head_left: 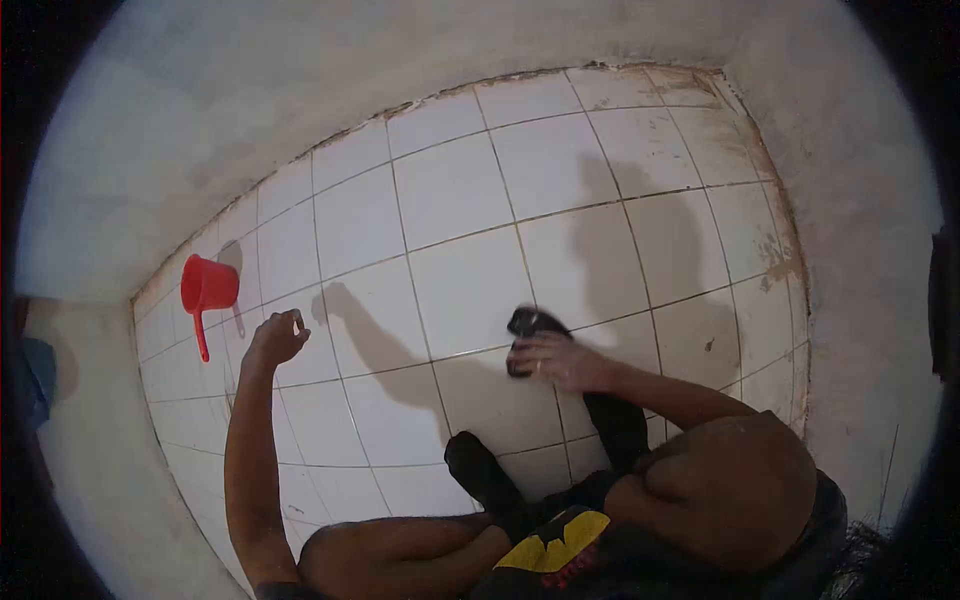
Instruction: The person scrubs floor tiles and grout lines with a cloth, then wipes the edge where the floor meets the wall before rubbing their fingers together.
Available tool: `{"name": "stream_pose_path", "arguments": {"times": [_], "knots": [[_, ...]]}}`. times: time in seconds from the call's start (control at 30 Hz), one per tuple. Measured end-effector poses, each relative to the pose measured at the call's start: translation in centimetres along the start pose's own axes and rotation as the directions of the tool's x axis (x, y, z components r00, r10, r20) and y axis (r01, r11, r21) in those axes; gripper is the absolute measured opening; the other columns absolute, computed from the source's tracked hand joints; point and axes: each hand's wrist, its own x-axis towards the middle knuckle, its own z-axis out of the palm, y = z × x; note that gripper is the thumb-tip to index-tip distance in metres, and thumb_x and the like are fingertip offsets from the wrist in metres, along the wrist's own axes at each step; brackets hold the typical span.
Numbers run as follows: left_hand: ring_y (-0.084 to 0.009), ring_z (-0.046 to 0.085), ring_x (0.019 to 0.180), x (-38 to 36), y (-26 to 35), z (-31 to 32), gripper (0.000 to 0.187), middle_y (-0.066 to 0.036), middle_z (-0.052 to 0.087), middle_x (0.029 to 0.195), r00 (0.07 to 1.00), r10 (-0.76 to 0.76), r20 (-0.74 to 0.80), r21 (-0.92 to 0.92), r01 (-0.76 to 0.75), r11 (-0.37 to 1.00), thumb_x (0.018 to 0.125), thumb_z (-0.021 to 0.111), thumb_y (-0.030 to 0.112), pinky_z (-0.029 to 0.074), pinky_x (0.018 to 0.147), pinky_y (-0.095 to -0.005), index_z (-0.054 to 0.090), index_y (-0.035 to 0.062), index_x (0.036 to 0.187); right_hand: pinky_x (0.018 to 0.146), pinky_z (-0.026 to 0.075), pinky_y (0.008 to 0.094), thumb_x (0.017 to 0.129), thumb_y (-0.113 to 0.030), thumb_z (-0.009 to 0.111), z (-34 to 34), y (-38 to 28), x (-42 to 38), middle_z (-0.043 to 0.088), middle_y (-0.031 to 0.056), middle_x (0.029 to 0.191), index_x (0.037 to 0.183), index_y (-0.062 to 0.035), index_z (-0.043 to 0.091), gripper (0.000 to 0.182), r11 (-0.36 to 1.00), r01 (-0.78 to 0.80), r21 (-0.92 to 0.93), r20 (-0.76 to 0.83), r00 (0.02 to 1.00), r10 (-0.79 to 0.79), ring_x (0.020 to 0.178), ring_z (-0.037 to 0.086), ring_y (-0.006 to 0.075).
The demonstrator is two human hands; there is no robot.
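My left hand (278, 338) is held out on the left, its fingers loosely curled with a gap between thumb and fingertips. Nothing shows in it. Nearest to that hand is a red plastic dipper (218, 284) with a long handle, lying apart from it. My right hand (560, 360), slightly blurred, lies over a black object (540, 320) on the floor with its fingers bent round it. Part of this object is hidden by the hand, and I cannot make out its kind.
White floor tiles (455, 290) with dark joints spread before me, with brown stains in the far right corner. Plain walls (300, 80) border the floor. My feet in black footwear (485, 472) rest close by. A blue item (38, 380) is at the left edge.
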Motion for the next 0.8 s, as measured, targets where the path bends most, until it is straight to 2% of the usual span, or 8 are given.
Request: {"name": "stream_pose_path", "arguments": {"times": [0.2,0.37,0.47,0.53,0.6,0.63,0.7,0.8], "knots": [[-0.0366,0.06,0.097,4.0,2.3,-0.8,0.022,-0.018,0.064,0.094,0.991,0.12,-0.067,0.016,-0.119,0.993,0.083,0.063,0.029,0.048,0.085,-0.0471,0.059,0.0087,0.091,0.114,0.024,0.0456,0.09,-0.03,0.057,-0.7,-0.4,2.1,0.044,0.0066,0.141,0.13,-0.0145,0.051,0.044,0.99,0.131,-0.048,0.23,0.966,-0.116,0.135,0.034,0.0281],[-0.0355,0.06,0.098,5.1,5.4,-3.2,0.023,-0.017,0.065,0.091,0.978,0.192,-0.08,0.029,-0.191,0.981,0.085,0.06,0.03,0.048,0.086,-0.0469,0.059,0.0078,0.091,0.109,0.03,0.0479,0.086,-0.027,0.063,-6.9,4.7,8.9,0.052,0.007,0.132,0.116,-0.0117,0.058,0.034,0.987,-0.031,-0.16,-0.116,0.993,0.013,0.129,0.041,0.0288],[-0.0349,0.06,0.097,5.3,6.1,-3.3,0.023,-0.017,0.065,0.092,0.979,0.176,-0.106,-0.018,-0.179,0.984,0.085,0.06,0.029,0.048,0.085,-0.0465,0.059,0.0073,0.092,0.11,0.028,0.048,0.088,-0.018,0.058,-4.2,5.6,10.3,0.052,0.0113,0.13,0.113,-0.0064,0.058,0.028,0.975,-0.139,-0.176,-0.286,0.954,0.085,0.129,0.042,0.0303],[-0.0351,0.061,0.097,5.9,6.0,-3.4,0.022,-0.017,0.066,0.094,0.98,0.18,-0.083,-0.01,-0.181,0.983,0.085,0.06,0.028,0.048,0.085,-0.0461,0.06,0.0074,0.093,0.111,0.028,0.0464,0.088,-0.013,0.054,0.3,4.3,9.6,0.052,0.015,0.13,0.111,-0.0029,0.058,0.025,0.969,-0.018,-0.247,-0.277,0.959,-0.053,0.13,0.04,0.0325],[-0.0355,0.061,0.097,6.5,5.2,-2.6,0.023,-0.017,0.066,0.095,0.984,0.162,-0.08,-0.004,-0.163,0.987,0.085,0.06,0.028,0.049,0.084,-0.0461,0.06,0.0073,0.094,0.112,0.027,0.0447,0.087,-0.011,0.053,4.9,0.2,7.8,0.051,0.0174,0.13,0.111,-0.0011,0.057,0.026,0.994,0.085,-0.061,-0.123,0.988,-0.092,0.13,0.04,0.034],[-0.0359,0.061,0.096,7.0,4.4,-2.0,0.023,-0.018,0.066,0.095,0.981,0.174,-0.085,-0.006,-0.175,0.985,0.085,0.06,0.028,0.049,0.085,-0.0463,0.06,0.0071,0.094,0.112,0.027,0.0471,0.09,-0.011,0.049,12.1,-0.1,4.9,0.046,0.0146,0.137,0.124,-0.0004,0.051,0.035,0.997,0.071,-0.007,0.038,0.997,-0.07,0.132,0.038,0.0331],[-0.0367,0.061,0.096,8.4,3.0,-0.7,0.024,-0.019,0.066,0.095,0.971,0.216,-0.099,-0.007,-0.217,0.976,0.084,0.061,0.029,0.049,0.085,-0.0466,0.06,0.0066,0.093,0.113,0.027,0.0452,0.092,-0.016,0.048,11.3,-5.1,3.1,0.042,0.0158,0.142,0.125,-0.0005,0.05,0.037,0.962,0.243,0.124,0.183,0.947,-0.263,0.134,0.035,0.0341],[-0.0372,0.061,0.095,8.7,2.9,-0.2,0.026,-0.02,0.066,0.094,0.98,0.169,-0.101,0.04,-0.166,0.985,0.082,0.062,0.03,0.049,0.085,-0.0471,0.06,0.0059,0.092,0.114,0.026,0.0452,0.091,-0.019,0.049,8.8,-6.6,3.6,0.039,0.016,0.143,0.126,-0.0007,0.049,0.039,0.978,0.176,0.116,0.215,0.956,-0.198,0.135,0.032,0.0342]]}}
